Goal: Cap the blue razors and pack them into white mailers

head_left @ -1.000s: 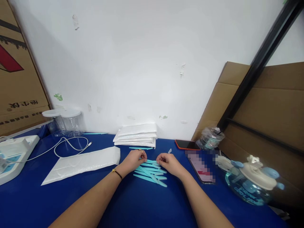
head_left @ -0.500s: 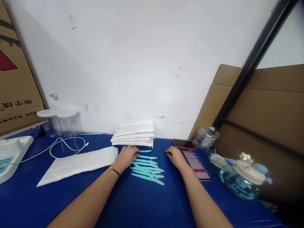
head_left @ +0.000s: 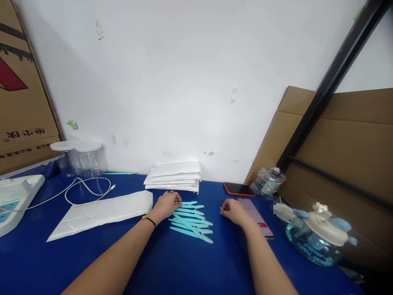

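The left hand (head_left: pixel 167 205) is in close, fingertips at the left end of the farthest of the blue sticks (head_left: pixel 192 221), grip or mere touch impossible to tell, the pile lying between both hands and nearer this one. Across from it, the right hand (head_left: pixel 233 211) pinches a tiny pale bit (head_left: pixel 221 209), with a phone (head_left: pixel 254 212) just to its right! Beyond the left hand, stacked envelopes (head_left: pixel 173 176).

Smooth plastic strips (head_left: pixel 188 232), glossy blue tabletop (head_left: pixel 181 270)
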Action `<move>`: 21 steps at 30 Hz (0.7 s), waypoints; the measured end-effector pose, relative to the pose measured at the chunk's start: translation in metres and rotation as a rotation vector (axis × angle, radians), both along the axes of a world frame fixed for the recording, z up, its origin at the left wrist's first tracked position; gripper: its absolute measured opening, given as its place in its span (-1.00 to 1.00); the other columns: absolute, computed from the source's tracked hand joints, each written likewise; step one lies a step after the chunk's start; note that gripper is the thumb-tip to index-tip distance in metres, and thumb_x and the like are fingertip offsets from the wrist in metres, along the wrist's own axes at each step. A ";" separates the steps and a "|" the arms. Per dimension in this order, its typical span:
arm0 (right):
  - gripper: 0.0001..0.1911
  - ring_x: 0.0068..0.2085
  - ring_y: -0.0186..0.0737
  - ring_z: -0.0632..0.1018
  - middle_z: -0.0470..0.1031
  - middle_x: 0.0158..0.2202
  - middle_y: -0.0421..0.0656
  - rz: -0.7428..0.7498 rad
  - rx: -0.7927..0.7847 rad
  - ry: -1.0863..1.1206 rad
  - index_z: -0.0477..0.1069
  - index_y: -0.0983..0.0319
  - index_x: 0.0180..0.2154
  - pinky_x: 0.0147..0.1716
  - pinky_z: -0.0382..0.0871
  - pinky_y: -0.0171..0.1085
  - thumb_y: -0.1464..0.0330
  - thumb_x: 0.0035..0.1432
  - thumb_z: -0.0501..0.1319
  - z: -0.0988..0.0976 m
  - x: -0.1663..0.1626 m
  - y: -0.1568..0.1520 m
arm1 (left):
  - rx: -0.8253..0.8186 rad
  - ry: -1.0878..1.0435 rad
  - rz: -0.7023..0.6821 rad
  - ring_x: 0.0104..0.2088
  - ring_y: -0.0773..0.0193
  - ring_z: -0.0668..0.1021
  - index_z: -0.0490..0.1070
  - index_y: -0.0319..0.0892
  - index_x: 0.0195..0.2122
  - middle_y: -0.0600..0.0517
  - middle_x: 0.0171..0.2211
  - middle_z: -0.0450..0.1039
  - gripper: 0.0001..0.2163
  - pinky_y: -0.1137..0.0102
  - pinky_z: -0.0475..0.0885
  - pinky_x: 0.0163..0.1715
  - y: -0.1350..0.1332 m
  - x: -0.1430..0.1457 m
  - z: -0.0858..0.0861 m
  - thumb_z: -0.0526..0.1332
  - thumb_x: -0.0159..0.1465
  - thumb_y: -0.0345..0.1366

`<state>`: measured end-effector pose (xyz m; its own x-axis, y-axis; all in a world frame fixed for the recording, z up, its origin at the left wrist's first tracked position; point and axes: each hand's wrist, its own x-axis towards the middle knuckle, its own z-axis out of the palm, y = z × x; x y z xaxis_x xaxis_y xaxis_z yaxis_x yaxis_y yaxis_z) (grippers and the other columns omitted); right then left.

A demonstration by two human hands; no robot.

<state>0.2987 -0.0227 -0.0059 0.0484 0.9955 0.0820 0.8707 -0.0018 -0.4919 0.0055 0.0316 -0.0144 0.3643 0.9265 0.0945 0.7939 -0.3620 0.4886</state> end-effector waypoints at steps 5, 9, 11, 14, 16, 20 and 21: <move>-0.98 -0.48 -0.29 0.43 0.47 -0.49 -0.15 0.084 0.001 0.007 0.40 0.25 -0.47 -0.51 0.18 -0.36 0.46 -0.04 0.22 -0.007 -0.012 0.002 | 0.038 -0.050 -0.017 -0.23 0.22 0.43 0.41 -0.10 -0.39 0.05 -0.36 0.45 -0.87 0.43 0.26 -0.30 -0.004 -0.002 0.005 0.11 0.16 -0.21; -0.89 -0.44 -0.29 0.44 0.45 -0.45 -0.16 0.128 -0.032 0.014 0.40 0.26 -0.38 -0.47 0.22 -0.37 0.51 -0.04 0.18 -0.009 -0.013 0.003 | 0.070 -0.181 -0.071 -0.38 0.31 0.42 0.33 -0.13 -0.33 0.09 -0.41 0.40 -0.83 0.46 0.24 -0.37 -0.008 -0.004 0.010 0.01 0.23 -0.21; -0.91 -0.42 -0.29 0.44 0.45 -0.43 -0.15 0.161 -0.038 0.003 0.40 0.26 -0.43 -0.44 0.23 -0.36 0.51 -0.06 0.17 -0.010 -0.012 0.002 | 0.064 -0.237 -0.122 -0.43 0.33 0.38 0.30 -0.13 -0.30 0.10 -0.43 0.35 -0.80 0.46 0.23 -0.40 -0.012 -0.003 0.012 -0.05 0.26 -0.18; -0.93 -0.42 -0.29 0.43 0.44 -0.44 -0.16 0.184 -0.022 0.039 0.39 0.25 -0.45 -0.44 0.24 -0.35 0.50 -0.07 0.18 -0.010 -0.012 0.001 | 0.025 -0.266 -0.182 -0.47 0.35 0.32 0.27 -0.14 -0.26 0.12 -0.47 0.28 -0.74 0.46 0.22 -0.43 -0.018 0.000 0.015 -0.10 0.29 -0.12; -0.94 -0.44 -0.30 0.43 0.44 -0.46 -0.18 0.183 -0.005 0.148 0.38 0.25 -0.45 -0.46 0.25 -0.35 0.49 -0.07 0.18 -0.009 -0.014 0.002 | -0.006 -0.263 -0.211 -0.49 0.35 0.29 0.27 -0.14 -0.25 0.13 -0.50 0.24 -0.71 0.47 0.20 -0.45 -0.021 0.002 0.018 -0.13 0.29 -0.09; -0.86 -0.49 -0.30 0.45 0.44 -0.51 -0.19 0.171 0.093 0.619 0.38 0.26 -0.37 -0.48 0.31 -0.33 0.32 0.00 0.21 0.003 -0.025 0.002 | -0.033 -0.257 -0.261 -0.50 0.37 0.22 0.26 -0.16 -0.39 0.14 -0.52 0.19 -0.65 0.48 0.17 -0.48 -0.024 0.004 0.021 -0.16 0.30 -0.05; -0.79 -0.46 -0.28 0.47 0.47 -0.50 -0.17 0.176 0.122 0.741 0.39 0.27 -0.33 -0.46 0.34 -0.31 0.27 0.01 0.22 0.007 -0.029 0.001 | -0.034 -0.259 -0.261 -0.50 0.38 0.21 0.25 -0.16 -0.42 0.13 -0.52 0.18 -0.64 0.48 0.17 -0.49 -0.024 0.004 0.021 -0.17 0.30 -0.05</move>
<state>0.2695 -0.0216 0.0011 -0.0249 0.9796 0.1994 0.2965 0.1977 -0.9343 0.0099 0.0074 0.0071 0.5570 0.8097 0.1849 0.5255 -0.5160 0.6764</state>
